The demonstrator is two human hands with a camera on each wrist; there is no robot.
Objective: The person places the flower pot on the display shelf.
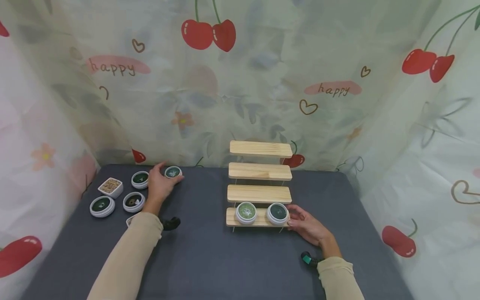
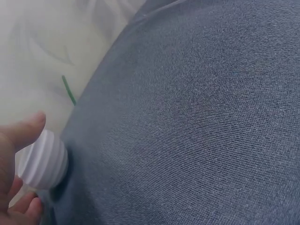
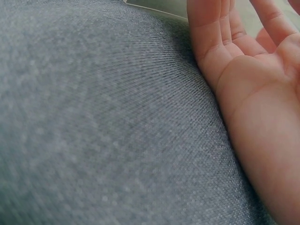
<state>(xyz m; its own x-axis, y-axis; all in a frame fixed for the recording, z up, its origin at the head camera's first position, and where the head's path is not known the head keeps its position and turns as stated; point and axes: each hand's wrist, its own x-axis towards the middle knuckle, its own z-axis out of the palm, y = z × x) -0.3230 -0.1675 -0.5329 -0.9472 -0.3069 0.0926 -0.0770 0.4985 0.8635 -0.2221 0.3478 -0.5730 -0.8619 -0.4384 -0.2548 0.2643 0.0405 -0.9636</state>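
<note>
At the back left of the table, my left hand (image 1: pixel 162 185) holds a small white ribbed pot (image 1: pixel 173 172) with a dark green top, thumb on one side and fingers on the other. The left wrist view shows the ridged side of this pot (image 2: pixel 44 161) between thumb and fingers. My right hand (image 1: pixel 305 225) is at the right end of the lowest wooden shelf, fingertips right beside a dark green pot (image 1: pixel 278 213). Left of that pot, a light green one (image 1: pixel 246 212) sits on the same shelf. In the right wrist view, the right hand's (image 3: pixel 253 89) fingertips are cut off.
The stepped stand rises in several pale wooden shelves (image 1: pixel 259 193). Left of my left hand are more round pots (image 1: pixel 102 206) and a square white dish (image 1: pixel 111 187) of beige bits; another white item is partly hidden under the sleeve. A patterned curtain (image 1: pixel 210 104) borders the grey table (image 1: pixel 210 258).
</note>
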